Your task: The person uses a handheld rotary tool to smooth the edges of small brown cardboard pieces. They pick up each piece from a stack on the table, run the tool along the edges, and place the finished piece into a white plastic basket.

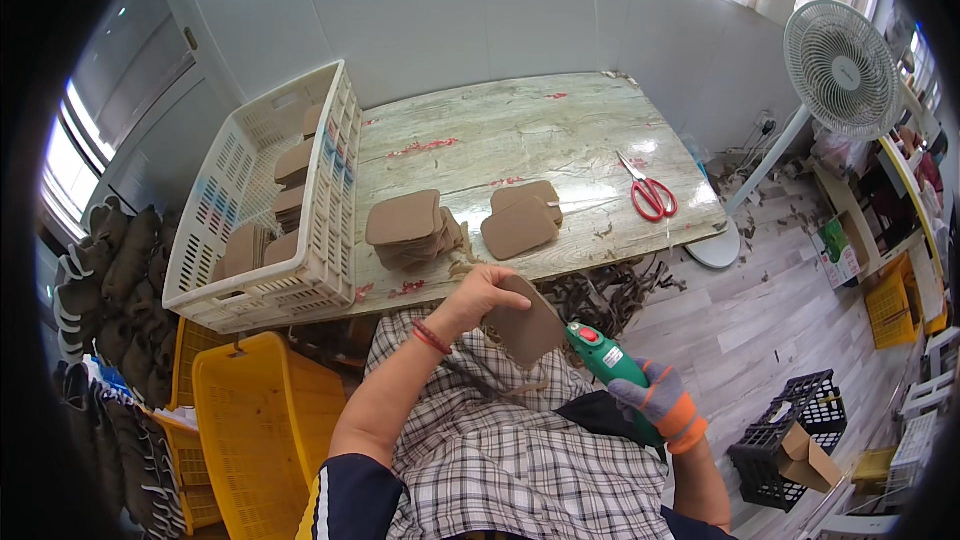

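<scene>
Pinched between the thumb and fingers of my bare left hand is a brown pad with rounded corners, held tilted above my lap. My right hand, in a grey and orange glove, is closed round a green handheld power tool with a red button. The tool's front end meets the pad's right edge; its blade or tip is too small to make out. On the table beyond my left hand, a stack of similar pads stands beside two overlapping pads.
A white plastic crate holding more pads stands on the table's left. Red-handled scissors lie at its right. Dark scraps hang below the front edge. Yellow bins, a black crate and a fan stand around.
</scene>
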`<action>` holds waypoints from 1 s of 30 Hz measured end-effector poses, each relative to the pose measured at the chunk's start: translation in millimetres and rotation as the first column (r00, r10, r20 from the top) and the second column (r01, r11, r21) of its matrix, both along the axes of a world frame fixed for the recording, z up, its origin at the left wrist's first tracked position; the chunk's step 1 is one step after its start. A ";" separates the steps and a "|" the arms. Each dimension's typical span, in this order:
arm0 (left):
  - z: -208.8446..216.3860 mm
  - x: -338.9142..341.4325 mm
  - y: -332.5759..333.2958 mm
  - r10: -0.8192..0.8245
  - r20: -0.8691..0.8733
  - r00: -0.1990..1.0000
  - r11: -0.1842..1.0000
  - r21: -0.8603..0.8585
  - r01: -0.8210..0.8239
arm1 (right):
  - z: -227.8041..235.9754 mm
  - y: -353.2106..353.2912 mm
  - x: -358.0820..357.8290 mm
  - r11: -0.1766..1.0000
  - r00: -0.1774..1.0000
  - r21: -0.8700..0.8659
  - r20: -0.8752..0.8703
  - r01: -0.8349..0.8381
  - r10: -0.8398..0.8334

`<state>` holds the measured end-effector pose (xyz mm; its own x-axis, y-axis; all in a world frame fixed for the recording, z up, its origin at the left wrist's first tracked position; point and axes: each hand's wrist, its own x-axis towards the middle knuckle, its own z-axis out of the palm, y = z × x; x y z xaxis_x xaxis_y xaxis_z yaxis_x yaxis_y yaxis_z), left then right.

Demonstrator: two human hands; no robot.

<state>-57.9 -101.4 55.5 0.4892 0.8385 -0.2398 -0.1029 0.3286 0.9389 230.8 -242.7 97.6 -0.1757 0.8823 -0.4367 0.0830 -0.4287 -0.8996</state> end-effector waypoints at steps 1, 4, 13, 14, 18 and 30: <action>0.7 1.8 -1.1 -0.013 -0.008 1.000 1.000 -0.005 0.013 | -2.5 -0.2 -0.4 1.000 1.000 0.018 0.017 -0.004 0.003; 0.6 8.2 -5.0 -0.039 -0.023 0.999 0.999 -0.006 0.039 | -8.0 -0.5 -1.9 0.998 0.998 0.063 0.065 -0.014 0.010; 4.4 22.4 -12.0 -0.178 -0.183 0.967 0.984 -0.009 0.179 | -8.1 1.3 -7.5 0.997 0.994 0.075 0.104 -0.030 0.022; 5.2 23.8 -12.2 -0.205 -0.209 0.956 0.978 0.003 0.210 | -8.0 1.8 -7.8 0.997 0.996 0.069 0.090 -0.028 0.022; 7.8 30.0 -11.3 -0.280 -0.271 0.921 0.957 -0.008 0.289 | -5.4 5.2 -8.9 0.999 0.999 0.035 0.042 -0.032 0.030; 8.0 -13.9 -10.0 0.431 0.192 0.882 0.900 -0.161 -0.405 | -11.3 16.3 -9.5 0.967 0.977 0.146 0.013 0.208 -0.212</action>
